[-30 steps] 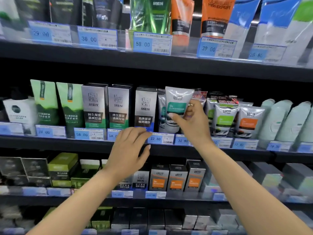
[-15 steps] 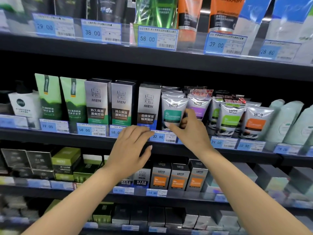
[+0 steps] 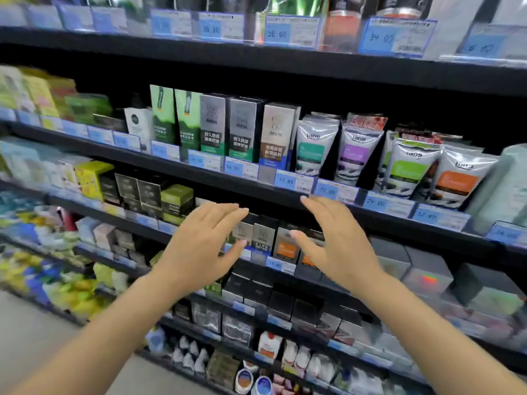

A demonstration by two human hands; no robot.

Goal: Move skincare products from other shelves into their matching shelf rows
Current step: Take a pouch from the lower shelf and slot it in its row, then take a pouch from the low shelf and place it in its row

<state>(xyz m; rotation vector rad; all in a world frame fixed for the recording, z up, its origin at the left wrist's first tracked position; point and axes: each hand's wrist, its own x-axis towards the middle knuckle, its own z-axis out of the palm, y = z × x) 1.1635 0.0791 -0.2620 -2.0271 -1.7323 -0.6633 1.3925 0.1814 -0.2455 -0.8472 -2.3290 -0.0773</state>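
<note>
A: What are the hands doing?

B: Both are empty, in front of the shelves. The left hand (image 3: 204, 246) is spread, palm forward, fingers loose. The right hand (image 3: 338, 243) is the same, its fingertips up near the price tags (image 3: 293, 181) on the shelf edge (image 3: 171, 166).

A: Behind them?

B: Small dark boxes (image 3: 263, 235) with orange labels on the shelf below, partly hidden by the hands.

A: And the tubes?

B: One shelf up. The teal tube (image 3: 312, 146) stands upright at the left end of the tube row, beside the purple tube (image 3: 356, 153); green and orange ones farther right. Tall grey boxes (image 3: 242, 129) stand just left of it.

A: Farther left?

B: Blurred; possibly green and yellow cartons.
</note>
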